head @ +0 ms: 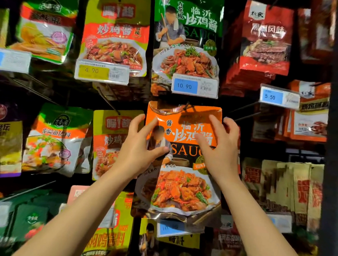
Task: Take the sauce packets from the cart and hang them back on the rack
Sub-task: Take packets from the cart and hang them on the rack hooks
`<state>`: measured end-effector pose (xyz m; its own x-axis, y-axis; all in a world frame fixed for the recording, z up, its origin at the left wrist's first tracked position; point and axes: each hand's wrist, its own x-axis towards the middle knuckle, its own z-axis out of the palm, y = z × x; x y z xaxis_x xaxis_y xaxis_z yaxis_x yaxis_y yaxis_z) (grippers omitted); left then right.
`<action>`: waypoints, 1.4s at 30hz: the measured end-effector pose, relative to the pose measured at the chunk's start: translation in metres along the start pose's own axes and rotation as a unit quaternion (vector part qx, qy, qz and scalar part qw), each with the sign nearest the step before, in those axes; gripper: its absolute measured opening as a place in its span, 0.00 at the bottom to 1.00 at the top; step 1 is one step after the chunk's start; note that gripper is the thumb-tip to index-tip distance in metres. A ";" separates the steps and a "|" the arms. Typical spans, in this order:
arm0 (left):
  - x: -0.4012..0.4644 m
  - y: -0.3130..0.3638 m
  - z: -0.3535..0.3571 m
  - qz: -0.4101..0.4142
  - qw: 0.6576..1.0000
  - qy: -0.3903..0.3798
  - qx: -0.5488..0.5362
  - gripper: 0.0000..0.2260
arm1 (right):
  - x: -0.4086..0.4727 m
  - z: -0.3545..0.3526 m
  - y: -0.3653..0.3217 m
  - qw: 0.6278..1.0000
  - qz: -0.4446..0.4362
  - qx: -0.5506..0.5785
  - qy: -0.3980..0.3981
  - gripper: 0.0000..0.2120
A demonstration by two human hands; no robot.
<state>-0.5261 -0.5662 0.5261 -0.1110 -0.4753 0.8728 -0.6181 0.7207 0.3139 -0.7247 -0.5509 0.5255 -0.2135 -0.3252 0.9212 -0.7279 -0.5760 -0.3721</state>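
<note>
The glossy orange plastic sauce packet point(182, 160) is held just below the blue 10.90 price tag point(185, 86) — its top edge level with a hook, presumably for threading. It is pinched by the left hand point(141, 148) and gripped at the edge by the right hand point(220, 148).

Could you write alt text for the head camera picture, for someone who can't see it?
Two bare hands, the left hand and right hand, hold an orange sauce packet by its upper sides against a store rack of hanging sauce packets. Directly above hangs a green sauce packet with a blue price tag reading 10.90.
</note>
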 end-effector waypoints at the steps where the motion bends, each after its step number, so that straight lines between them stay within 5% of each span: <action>1: -0.007 -0.002 0.001 0.021 1.000 -0.007 0.015 0.35 | -0.011 -0.001 -0.002 0.997 -0.051 -0.053 -0.013 0.30; 5: -0.038 -0.012 0.002 0.082 0.991 -0.103 0.028 0.40 | -0.046 0.002 0.014 0.960 -0.187 -0.154 -0.144 0.38; 11: -0.024 -0.022 0.023 -0.009 0.988 -0.150 0.036 0.42 | -0.025 0.016 0.027 0.962 -0.073 -0.111 -0.238 0.39; 16: -0.035 -0.035 0.046 0.002 0.979 -0.141 0.150 0.45 | -0.041 0.024 0.045 0.939 -0.042 -0.143 -0.311 0.39; 29: -0.143 -0.007 -0.052 0.017 0.992 -0.010 0.128 0.11 | -0.058 0.007 -0.028 0.956 -0.063 0.029 -0.284 0.11; 37: -0.288 -0.068 -0.199 -0.177 0.976 0.002 0.129 0.14 | -0.187 0.096 -0.183 0.857 -0.091 0.194 -0.468 0.09; 42: -0.412 -0.098 -0.313 -0.338 0.917 0.038 0.208 0.13 | -0.299 0.175 -0.290 0.771 -0.087 0.259 -0.576 0.08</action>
<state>-0.1767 -0.2830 0.2529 0.4517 -0.6950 0.5594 -0.7705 0.0123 0.6374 -0.3354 -0.4180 0.3386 0.7948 -0.4876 0.3613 -0.2592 -0.8111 -0.5244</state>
